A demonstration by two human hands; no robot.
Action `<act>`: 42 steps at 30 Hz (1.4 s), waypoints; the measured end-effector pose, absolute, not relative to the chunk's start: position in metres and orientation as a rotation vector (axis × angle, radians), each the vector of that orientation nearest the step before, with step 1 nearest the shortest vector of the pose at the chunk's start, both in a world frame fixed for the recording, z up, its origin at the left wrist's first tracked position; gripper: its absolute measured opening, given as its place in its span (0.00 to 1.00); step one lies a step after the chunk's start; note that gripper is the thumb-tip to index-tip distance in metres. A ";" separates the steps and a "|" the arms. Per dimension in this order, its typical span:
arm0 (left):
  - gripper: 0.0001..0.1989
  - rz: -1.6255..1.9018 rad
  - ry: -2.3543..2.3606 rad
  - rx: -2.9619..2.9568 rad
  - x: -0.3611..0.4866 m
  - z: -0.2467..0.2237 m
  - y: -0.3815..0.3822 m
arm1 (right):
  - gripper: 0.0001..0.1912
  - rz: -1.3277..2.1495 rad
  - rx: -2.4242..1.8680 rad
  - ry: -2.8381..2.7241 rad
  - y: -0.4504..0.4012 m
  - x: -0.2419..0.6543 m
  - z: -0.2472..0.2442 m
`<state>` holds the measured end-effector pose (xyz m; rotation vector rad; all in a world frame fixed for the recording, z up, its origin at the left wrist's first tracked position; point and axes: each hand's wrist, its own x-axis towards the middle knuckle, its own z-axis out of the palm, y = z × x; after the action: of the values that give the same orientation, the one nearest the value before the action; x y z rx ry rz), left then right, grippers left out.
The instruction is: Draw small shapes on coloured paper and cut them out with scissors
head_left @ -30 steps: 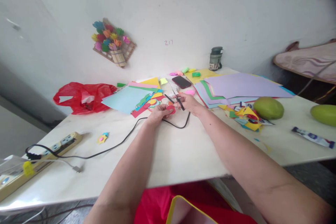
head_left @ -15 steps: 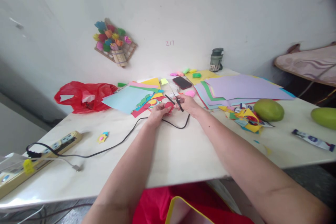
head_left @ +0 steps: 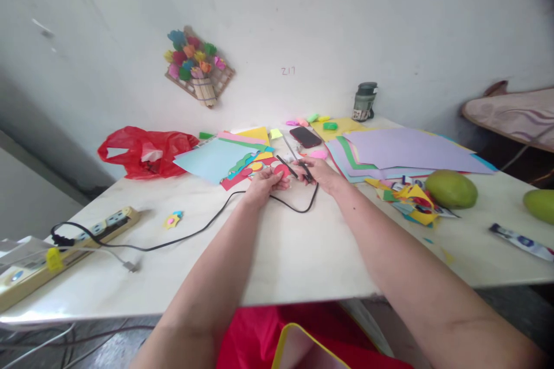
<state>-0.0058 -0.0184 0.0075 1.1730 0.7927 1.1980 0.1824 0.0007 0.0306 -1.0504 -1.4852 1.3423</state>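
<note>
Near the middle of the table, my left hand [head_left: 265, 185] pinches a small red paper piece [head_left: 282, 169] between thumb and fingers. Just right of it, my right hand [head_left: 317, 170] grips black-handled scissors [head_left: 305, 172], whose blades are parted and point up and to the left. Behind my left hand lie cut paper circles, a yellow one [head_left: 257, 166] among them, on and beside red paper. A light blue sheet [head_left: 212, 160] rests on other coloured sheets to the left. A black cable [head_left: 294, 208] runs close below both hands.
A red plastic bag [head_left: 167, 150] and a power strip [head_left: 125, 218] are on the left. Behind my hands lies a phone [head_left: 305, 136]. On the right are purple paper [head_left: 402, 149], paper scraps [head_left: 415, 199], a green fruit [head_left: 451, 189], a tube [head_left: 521, 241] and a bottle [head_left: 364, 102].
The camera view has shifted, so most of the table appears farther right. The scissors have tilted slightly and moved a little away from the red piece in my left hand.
</note>
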 end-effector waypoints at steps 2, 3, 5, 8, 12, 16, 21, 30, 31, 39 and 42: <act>0.20 1.230 0.805 1.158 -0.006 0.007 -0.018 | 0.14 1.371 -1.060 -1.539 0.000 0.185 0.032; 0.20 1.243 0.820 1.147 -0.006 0.008 -0.018 | 0.15 1.384 -1.068 -1.576 0.000 0.186 0.033; 0.19 1.263 0.854 1.119 -0.006 0.008 -0.017 | 0.16 1.402 -1.084 -1.670 -0.002 0.188 0.035; 0.19 1.306 0.895 1.076 -0.006 0.009 -0.015 | 0.18 1.415 -1.087 -1.786 -0.004 0.190 0.037; 0.18 1.357 0.926 1.051 -0.007 0.008 -0.013 | 0.17 1.444 -1.061 -1.878 -0.003 0.193 0.037; 0.17 1.367 0.901 1.060 -0.008 0.007 -0.013 | 0.17 1.478 -1.008 -1.948 0.001 0.196 0.032; 0.17 1.387 0.855 1.053 -0.008 0.006 -0.013 | 0.16 1.477 -1.006 -1.980 0.006 0.197 0.026; 0.17 1.396 0.786 1.002 -0.008 0.008 -0.015 | 0.16 1.470 -0.985 -1.999 0.003 0.196 0.029; 0.16 1.392 0.790 0.994 -0.008 0.009 -0.015 | 0.16 1.470 -0.984 -2.001 0.002 0.195 0.030; 0.11 1.387 0.805 0.956 -0.009 0.009 -0.015 | 0.14 1.477 -1.017 -1.951 -0.004 0.188 0.031; 0.11 1.388 0.804 0.960 -0.009 0.009 -0.015 | 0.14 1.478 -1.023 -1.936 -0.004 0.187 0.030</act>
<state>-0.0090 -0.0147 0.0087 0.9597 0.8039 1.3877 0.1871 -0.0038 0.0296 -1.0234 -1.9365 1.4776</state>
